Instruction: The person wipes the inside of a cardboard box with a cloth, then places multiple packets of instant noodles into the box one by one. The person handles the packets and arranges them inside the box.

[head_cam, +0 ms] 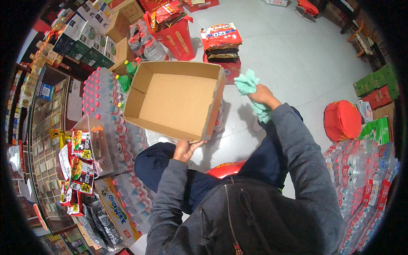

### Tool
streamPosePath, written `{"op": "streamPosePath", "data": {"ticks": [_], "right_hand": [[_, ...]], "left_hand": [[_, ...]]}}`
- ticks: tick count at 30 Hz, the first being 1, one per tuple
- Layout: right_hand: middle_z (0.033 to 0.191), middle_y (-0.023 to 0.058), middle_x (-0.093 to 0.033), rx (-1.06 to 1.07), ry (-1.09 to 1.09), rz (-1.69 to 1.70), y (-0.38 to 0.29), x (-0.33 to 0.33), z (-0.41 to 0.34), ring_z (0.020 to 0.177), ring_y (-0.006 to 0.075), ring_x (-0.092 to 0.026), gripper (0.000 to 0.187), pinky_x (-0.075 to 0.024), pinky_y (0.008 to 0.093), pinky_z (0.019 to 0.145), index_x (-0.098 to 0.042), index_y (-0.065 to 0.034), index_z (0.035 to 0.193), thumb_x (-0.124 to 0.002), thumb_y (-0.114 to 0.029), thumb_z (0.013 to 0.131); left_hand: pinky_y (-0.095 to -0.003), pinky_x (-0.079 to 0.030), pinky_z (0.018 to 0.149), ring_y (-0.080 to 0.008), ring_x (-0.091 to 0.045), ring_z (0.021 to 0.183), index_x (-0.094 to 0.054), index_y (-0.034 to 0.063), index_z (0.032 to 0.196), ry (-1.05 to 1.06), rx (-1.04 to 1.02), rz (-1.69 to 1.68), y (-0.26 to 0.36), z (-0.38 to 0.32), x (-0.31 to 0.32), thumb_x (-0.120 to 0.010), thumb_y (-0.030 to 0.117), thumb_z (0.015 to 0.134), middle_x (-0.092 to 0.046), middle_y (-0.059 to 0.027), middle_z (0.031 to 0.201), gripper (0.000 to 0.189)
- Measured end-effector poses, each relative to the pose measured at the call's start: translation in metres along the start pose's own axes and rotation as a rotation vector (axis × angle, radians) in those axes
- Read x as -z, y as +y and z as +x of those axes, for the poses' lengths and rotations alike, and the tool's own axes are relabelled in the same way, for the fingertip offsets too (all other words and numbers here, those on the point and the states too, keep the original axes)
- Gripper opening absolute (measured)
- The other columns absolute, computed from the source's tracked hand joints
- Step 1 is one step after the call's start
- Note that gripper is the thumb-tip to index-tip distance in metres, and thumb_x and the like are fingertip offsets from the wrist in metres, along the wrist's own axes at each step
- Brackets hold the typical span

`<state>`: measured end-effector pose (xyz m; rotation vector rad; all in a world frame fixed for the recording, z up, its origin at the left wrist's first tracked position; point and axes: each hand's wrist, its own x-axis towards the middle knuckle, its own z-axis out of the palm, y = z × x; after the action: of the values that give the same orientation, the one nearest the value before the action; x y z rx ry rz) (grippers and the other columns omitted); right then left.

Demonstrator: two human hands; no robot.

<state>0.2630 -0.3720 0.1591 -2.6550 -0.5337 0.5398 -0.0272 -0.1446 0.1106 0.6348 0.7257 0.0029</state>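
Observation:
An open, shallow cardboard box (178, 105) is tilted before me, its bare inside facing up towards the camera. My left hand (186, 149) grips the near edge of that box close to its lower right corner, the fingers partly hidden beneath it. To the right of the box, my right hand (262, 95) is closed around a bunched mint-green cloth (247, 83), whose ends stick out above and below the fist. The cloth does not touch the box. Behind the box's right side, a few shrink-wrapped bottles (219, 118) show in part.
Packs of pink-capped bottles (98, 92) and a glass display case (47, 143) line the left. Ahead stand a red bag of packets (175, 38) and a red box topped with snack packs (222, 40). A red round stool (342, 121) and bottle packs (353, 165) are at right.

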Motion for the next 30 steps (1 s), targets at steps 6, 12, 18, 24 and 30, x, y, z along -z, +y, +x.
{"op": "streamPosePath", "data": {"ticks": [6, 12, 18, 24, 30], "right_hand": [[0.091, 0.0228, -0.062, -0.079, 0.203, 0.136, 0.021, 0.018, 0.011, 0.088, 0.0377, -0.059, 0.039, -0.0459, 0.0437, 0.076, -0.063, -0.0025, 0.092, -0.058, -0.031, 0.066], [0.087, 0.0232, -0.063, -0.031, 0.258, 0.305, 0.042, 0.017, 0.02, 0.084, 0.0376, -0.06, 0.039, -0.0463, 0.0425, 0.074, -0.064, -0.001, 0.089, -0.058, -0.032, 0.068], [0.1, 0.0228, -0.061, 0.009, 0.196, 0.431, 0.047, -0.017, 0.025, 0.096, 0.0369, -0.057, 0.058, -0.0436, 0.0411, 0.082, -0.059, -0.0045, 0.105, -0.059, -0.052, 0.072], [0.1, 0.0202, -0.061, 0.027, 0.094, 0.282, 0.035, -0.037, 0.022, 0.096, 0.0329, -0.058, 0.058, -0.0444, 0.039, 0.082, -0.059, -0.004, 0.106, -0.062, -0.05, 0.07], [0.093, 0.0245, -0.061, -0.115, 0.04, 0.12, 0.04, -0.041, 0.034, 0.089, 0.0378, -0.059, 0.051, -0.0461, 0.0427, 0.078, -0.061, -0.0004, 0.097, -0.061, -0.039, 0.064]], "left_hand": [[-0.0455, -0.048, 0.088, -0.0457, -0.052, 0.099, -0.029, -0.0187, 0.119, -0.07, 0.014, -0.034, -0.053, 0.018, -0.036, -0.023, -0.003, 0.083, -0.045, -0.0327, 0.114, 0.04], [-0.0513, -0.05, 0.083, -0.0448, -0.052, 0.098, -0.03, -0.0161, 0.117, 0.035, -0.128, -0.116, -0.109, 0.041, -0.082, -0.02, -0.004, 0.083, -0.044, -0.0317, 0.114, 0.037], [-0.0547, -0.052, 0.077, -0.0415, -0.052, 0.099, -0.031, -0.0074, 0.118, 0.096, 0.034, -0.327, -0.143, 0.063, -0.106, -0.027, -0.009, 0.08, -0.044, -0.0267, 0.114, 0.039], [-0.0501, -0.051, 0.081, -0.0393, -0.054, 0.099, -0.032, -0.0079, 0.118, -0.136, -0.23, 0.066, -0.185, 0.089, -0.097, -0.03, -0.003, 0.082, -0.047, -0.0245, 0.113, 0.036], [-0.0463, -0.05, 0.081, -0.0343, -0.056, 0.097, -0.032, -0.0041, 0.119, 0.056, -0.075, -0.219, -0.19, 0.102, -0.115, -0.034, 0.003, 0.084, -0.049, -0.0204, 0.114, 0.036]]}}
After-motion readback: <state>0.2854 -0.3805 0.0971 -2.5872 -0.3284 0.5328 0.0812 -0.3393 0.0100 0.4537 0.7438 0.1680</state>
